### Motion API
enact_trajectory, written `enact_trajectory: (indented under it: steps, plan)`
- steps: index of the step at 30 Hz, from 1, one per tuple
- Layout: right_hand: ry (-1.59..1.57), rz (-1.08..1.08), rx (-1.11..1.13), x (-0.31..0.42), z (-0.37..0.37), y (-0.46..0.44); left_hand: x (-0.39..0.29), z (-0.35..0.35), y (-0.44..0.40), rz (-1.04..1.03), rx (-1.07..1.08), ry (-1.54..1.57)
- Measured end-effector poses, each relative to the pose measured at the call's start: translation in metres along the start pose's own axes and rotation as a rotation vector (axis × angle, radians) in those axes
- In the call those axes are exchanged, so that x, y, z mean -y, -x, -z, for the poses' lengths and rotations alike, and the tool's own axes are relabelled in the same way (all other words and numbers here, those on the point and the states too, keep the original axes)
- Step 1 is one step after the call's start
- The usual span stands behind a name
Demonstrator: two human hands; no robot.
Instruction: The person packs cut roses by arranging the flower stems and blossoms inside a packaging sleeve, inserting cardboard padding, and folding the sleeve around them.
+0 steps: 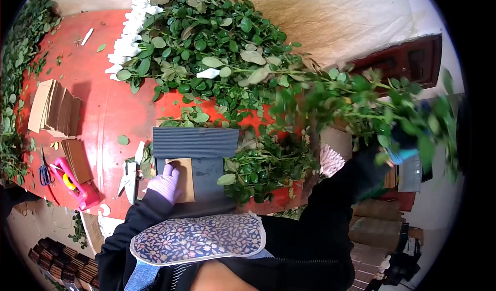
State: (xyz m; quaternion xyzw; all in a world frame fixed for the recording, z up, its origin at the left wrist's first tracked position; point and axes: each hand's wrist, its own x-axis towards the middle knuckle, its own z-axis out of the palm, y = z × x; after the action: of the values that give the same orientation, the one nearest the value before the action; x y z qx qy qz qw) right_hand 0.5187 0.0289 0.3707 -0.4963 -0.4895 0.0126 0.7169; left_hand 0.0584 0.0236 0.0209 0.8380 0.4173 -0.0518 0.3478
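My left hand [164, 183], in a lilac glove, rests with its fingers stretched out on a piece of brown cardboard [183, 180]. Under the cardboard is a dark board [206, 182], with a ridged dark grey strip [196, 142] across its far side. Out to the right, my right hand [402, 155] shows only as a patch of blue behind leaves. It grips a long leafy stem [356, 107], blurred by motion, its fingers hidden. A white-wrapped head [208, 74] lies at the left, apparently at this stem's end. A white stapler-like tool [129, 181] lies beside my left hand.
A big pile of leafy stems [206, 37] with white-wrapped heads lies at the back; more foliage [266, 162] lies right of the board. On the red table [119, 115] stand folded cardboard [54, 110], a pink tape dispenser [77, 185] and scissors [45, 174].
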Motion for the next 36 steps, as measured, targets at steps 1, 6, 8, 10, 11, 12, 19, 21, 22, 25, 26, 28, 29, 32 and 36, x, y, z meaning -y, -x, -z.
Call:
enact_trajectory:
  steps: [1,6,8,10,11,12,19,21,22,25,26,28,29,32,36]
  plan:
    - [0.004,0.029,-0.007,0.011,0.004,-0.004,-0.001,0.001,0.000,0.005,0.001,0.001]
    - [0.074,-0.007,0.070,0.018,-0.019,-0.007,-0.001,-0.001,0.003,-0.011,-0.029,-0.033]
    - [0.165,-0.070,0.180,0.017,-0.050,-0.001,-0.004,0.003,0.003,0.007,-0.011,-0.043]
    - [0.401,-0.103,0.410,0.015,-0.090,0.007,-0.004,0.001,0.004,0.005,-0.024,-0.053]
    - [0.585,-0.052,0.583,0.010,-0.114,0.010,-0.004,0.000,0.004,0.004,-0.038,-0.062]
    - [0.801,0.115,0.783,-0.001,-0.135,0.014,-0.003,-0.001,0.004,0.004,-0.032,-0.062]
    - [1.204,0.256,1.444,-0.154,-0.149,0.053,-0.003,-0.002,0.005,-0.002,-0.059,-0.026]
    - [1.262,0.121,1.504,-0.198,-0.122,0.065,-0.002,-0.002,0.005,-0.007,-0.069,-0.037]
    - [1.311,0.047,1.530,-0.212,-0.111,0.073,-0.002,-0.002,0.006,-0.005,-0.061,-0.041]
    - [1.245,0.089,1.597,-0.279,-0.057,0.105,-0.004,0.002,0.004,-0.009,-0.051,-0.062]
    - [1.231,0.084,1.620,-0.296,-0.044,0.118,-0.006,0.004,0.004,0.006,-0.039,-0.053]
    - [1.134,0.123,1.647,-0.319,-0.027,0.140,-0.007,0.006,0.003,0.023,-0.018,-0.055]
    - [1.165,0.097,1.696,-0.327,-0.022,0.148,-0.007,0.007,0.003,0.018,-0.019,-0.057]
    - [1.234,0.019,1.768,-0.342,-0.024,0.166,-0.007,0.009,0.001,0.018,-0.010,-0.045]
    - [1.237,-0.075,1.771,-0.365,-0.021,0.179,-0.007,0.009,0.001,0.041,0.017,-0.043]
